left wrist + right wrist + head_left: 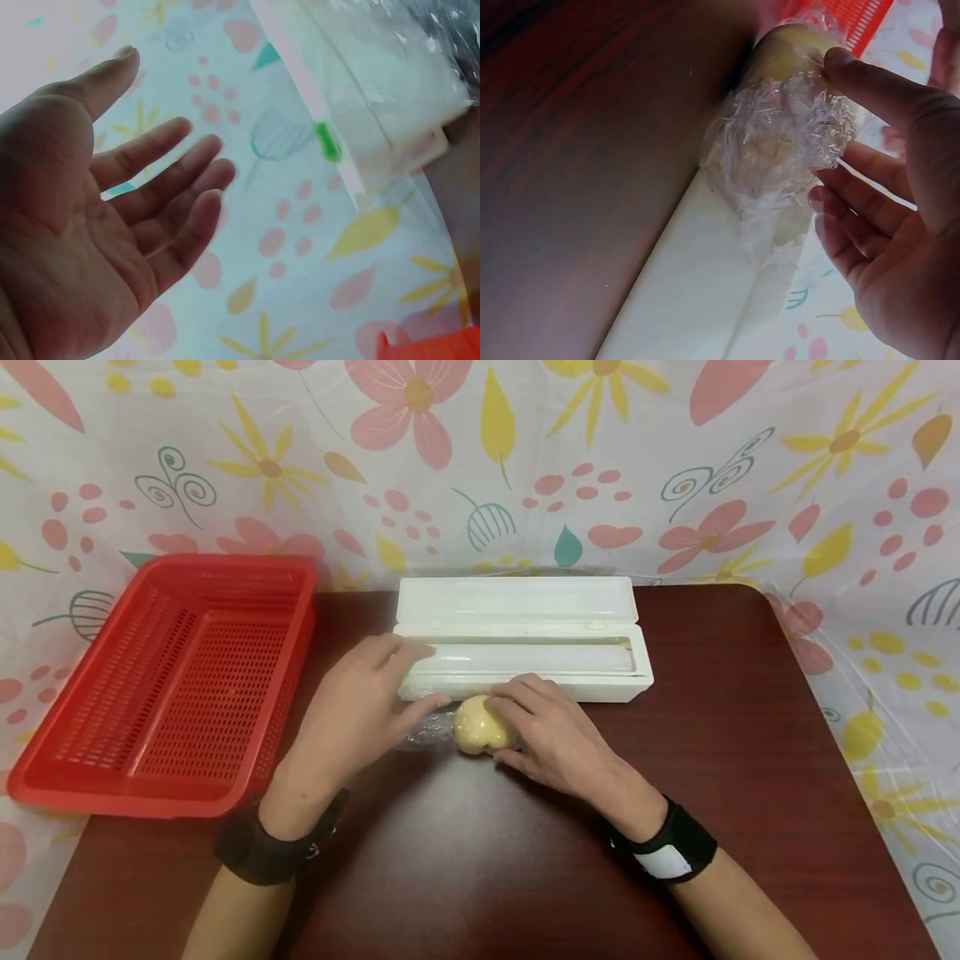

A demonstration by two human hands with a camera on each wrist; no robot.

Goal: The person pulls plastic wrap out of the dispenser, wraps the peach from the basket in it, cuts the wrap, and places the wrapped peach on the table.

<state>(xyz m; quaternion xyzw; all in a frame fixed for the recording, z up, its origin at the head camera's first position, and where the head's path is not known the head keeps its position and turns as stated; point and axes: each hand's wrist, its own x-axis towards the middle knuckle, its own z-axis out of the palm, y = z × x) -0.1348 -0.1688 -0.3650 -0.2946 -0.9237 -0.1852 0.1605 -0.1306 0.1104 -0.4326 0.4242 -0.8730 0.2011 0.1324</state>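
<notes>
A pale yellow, apple-shaped fruit [477,727] sits on the table just in front of a white cling film dispenser box [525,689]. Crumpled clear cling film [780,142] covers part of the fruit, and a thin stretch of it spreads to the left. My right hand [551,735] holds the fruit from its right side, thumb on the near face and fingers behind. Over the left end of the box hovers my left hand [352,702], fingers loosely spread and the palm bare in the left wrist view. A white roll [525,657] lies inside the box, whose lid [517,600] is raised.
A red plastic basket [300,635] stands at the left side of the dark wooden table [465,877]. Behind the table hangs a flower-patterned cloth [525,460]. A small green piece [328,141] shows at the box's edge. Black bands [678,843] circle both wrists.
</notes>
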